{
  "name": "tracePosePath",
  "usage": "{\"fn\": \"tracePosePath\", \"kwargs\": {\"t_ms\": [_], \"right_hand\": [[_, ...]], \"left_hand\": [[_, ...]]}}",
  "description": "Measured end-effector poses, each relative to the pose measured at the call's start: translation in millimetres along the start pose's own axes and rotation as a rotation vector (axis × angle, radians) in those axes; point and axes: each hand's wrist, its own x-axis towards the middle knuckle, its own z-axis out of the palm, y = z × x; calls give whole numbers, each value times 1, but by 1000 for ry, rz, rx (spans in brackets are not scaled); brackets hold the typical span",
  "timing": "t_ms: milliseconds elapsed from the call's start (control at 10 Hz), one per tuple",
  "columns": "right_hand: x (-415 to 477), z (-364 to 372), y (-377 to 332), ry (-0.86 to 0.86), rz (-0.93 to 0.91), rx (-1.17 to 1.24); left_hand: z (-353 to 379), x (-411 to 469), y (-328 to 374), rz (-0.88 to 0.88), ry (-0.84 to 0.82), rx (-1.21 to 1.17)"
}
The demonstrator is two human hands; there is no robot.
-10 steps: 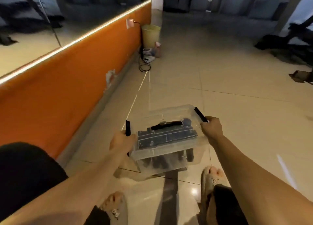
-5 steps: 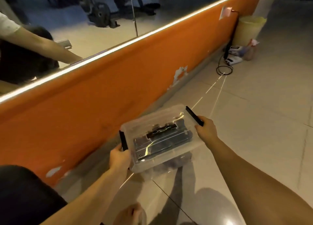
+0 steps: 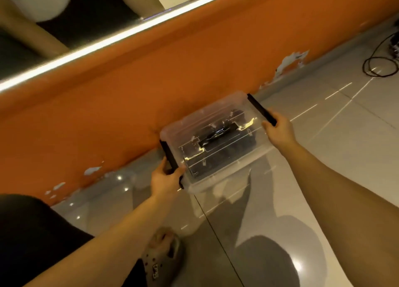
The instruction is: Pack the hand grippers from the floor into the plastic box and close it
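Note:
A clear plastic box [image 3: 216, 118] with its lid on and a black latch at each end hangs in the air close to the orange wall. Dark hand grippers [image 3: 228, 148] show through the lid and sides. My left hand [image 3: 165, 180] grips the box's left end, fingers curled round the black latch [image 3: 169, 156]. At the right end my right hand [image 3: 279, 131] holds the other black latch [image 3: 260, 108]. The box is tilted, its right end farther away.
An orange wall [image 3: 151, 81] with a mirror above runs along the left, with a grey skirting at its foot. A black cable loop [image 3: 380, 65] lies on the tiled floor at far right. My foot in a grey clog [image 3: 162, 256] is below the box.
I have turned left with the box held in both hands, carrying it toward the orange wall. The grips on both ends are unchanged.

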Motion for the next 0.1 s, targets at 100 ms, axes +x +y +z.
{"fn": "tracePosePath", "kwargs": {"t_ms": [100], "right_hand": [[-6,-15,-5,-78,93,-16]], "left_hand": [[-1,-13,16,-87,102,178]]}}
